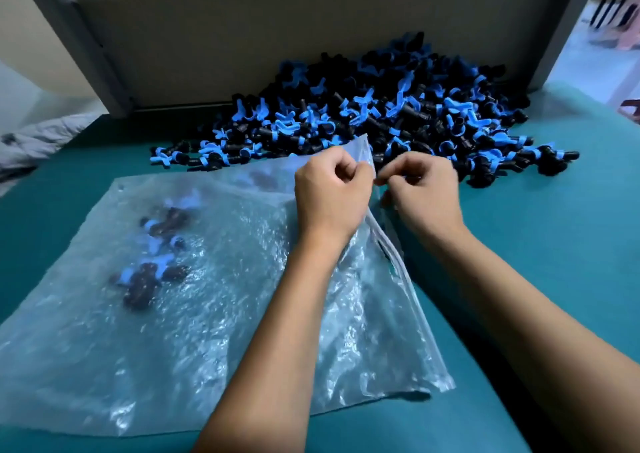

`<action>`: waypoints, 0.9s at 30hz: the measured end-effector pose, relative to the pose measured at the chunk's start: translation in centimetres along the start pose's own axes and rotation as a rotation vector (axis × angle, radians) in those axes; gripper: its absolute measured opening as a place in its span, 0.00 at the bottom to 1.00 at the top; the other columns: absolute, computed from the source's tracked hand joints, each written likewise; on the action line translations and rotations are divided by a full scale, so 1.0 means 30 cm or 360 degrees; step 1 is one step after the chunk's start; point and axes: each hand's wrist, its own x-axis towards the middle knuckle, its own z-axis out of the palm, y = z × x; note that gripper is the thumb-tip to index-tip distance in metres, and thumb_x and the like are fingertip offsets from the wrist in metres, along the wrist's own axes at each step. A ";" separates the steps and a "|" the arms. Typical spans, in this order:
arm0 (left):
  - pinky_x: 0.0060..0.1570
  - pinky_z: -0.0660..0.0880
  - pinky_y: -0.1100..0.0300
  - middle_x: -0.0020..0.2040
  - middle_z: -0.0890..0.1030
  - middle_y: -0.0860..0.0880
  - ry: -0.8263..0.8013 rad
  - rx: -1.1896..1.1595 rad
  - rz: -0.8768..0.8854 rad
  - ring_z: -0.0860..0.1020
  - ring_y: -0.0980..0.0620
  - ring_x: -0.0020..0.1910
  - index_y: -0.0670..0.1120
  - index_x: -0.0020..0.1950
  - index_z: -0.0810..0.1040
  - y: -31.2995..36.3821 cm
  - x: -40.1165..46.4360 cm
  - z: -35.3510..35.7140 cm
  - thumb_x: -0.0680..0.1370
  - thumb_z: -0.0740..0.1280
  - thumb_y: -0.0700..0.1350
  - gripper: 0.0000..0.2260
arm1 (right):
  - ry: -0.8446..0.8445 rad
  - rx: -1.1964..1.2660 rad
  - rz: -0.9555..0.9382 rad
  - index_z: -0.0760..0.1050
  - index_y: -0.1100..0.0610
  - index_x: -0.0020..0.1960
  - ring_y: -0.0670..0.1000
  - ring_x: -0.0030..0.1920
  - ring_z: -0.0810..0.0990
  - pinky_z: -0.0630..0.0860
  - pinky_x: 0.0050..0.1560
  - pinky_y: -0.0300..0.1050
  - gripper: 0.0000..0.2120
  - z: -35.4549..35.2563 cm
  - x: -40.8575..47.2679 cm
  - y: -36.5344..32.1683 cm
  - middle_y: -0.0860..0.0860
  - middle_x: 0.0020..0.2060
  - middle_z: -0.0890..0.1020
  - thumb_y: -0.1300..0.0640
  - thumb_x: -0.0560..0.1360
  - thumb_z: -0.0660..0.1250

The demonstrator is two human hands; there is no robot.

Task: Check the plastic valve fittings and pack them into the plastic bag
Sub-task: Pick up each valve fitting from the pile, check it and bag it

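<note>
Hands (332, 193) (420, 193) pinch unlabelled bag (173, 314) edge.

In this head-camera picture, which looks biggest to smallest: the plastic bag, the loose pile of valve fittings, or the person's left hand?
1. plastic bag
2. pile of valve fittings, though it lies farther off
3. left hand

- No readable text, label, brand, number or sign anywhere in view.
- Nothing printed visible on the plastic bag (207, 314), the valve fittings (381, 113) or the cardboard panel (277, 37) behind.
</note>
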 end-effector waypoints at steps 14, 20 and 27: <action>0.40 0.81 0.48 0.39 0.79 0.56 -0.0381 0.0402 0.0005 0.79 0.53 0.38 0.57 0.48 0.74 -0.104 -0.084 0.074 0.74 0.68 0.46 0.07 | 0.0118 -0.0881 -0.0294 0.77 0.57 0.50 0.57 0.42 0.79 0.75 0.45 0.49 0.04 -0.110 0.051 0.155 0.50 0.38 0.80 0.59 0.76 0.69; 0.34 0.81 0.50 0.44 0.80 0.58 -0.0264 0.0064 -0.0012 0.76 0.56 0.31 0.63 0.57 0.77 -0.103 -0.072 0.079 0.74 0.69 0.56 0.12 | 0.0182 0.0592 0.0193 0.79 0.52 0.43 0.51 0.30 0.75 0.70 0.28 0.41 0.06 -0.142 0.011 0.126 0.50 0.31 0.82 0.55 0.79 0.68; 0.36 0.80 0.61 0.43 0.86 0.44 -0.0399 -0.1027 -0.0584 0.82 0.50 0.34 0.46 0.56 0.86 -0.074 -0.069 0.083 0.79 0.70 0.40 0.08 | -0.0294 0.1036 0.0273 0.79 0.57 0.48 0.52 0.32 0.72 0.70 0.29 0.38 0.04 -0.141 -0.005 0.153 0.60 0.35 0.78 0.64 0.78 0.70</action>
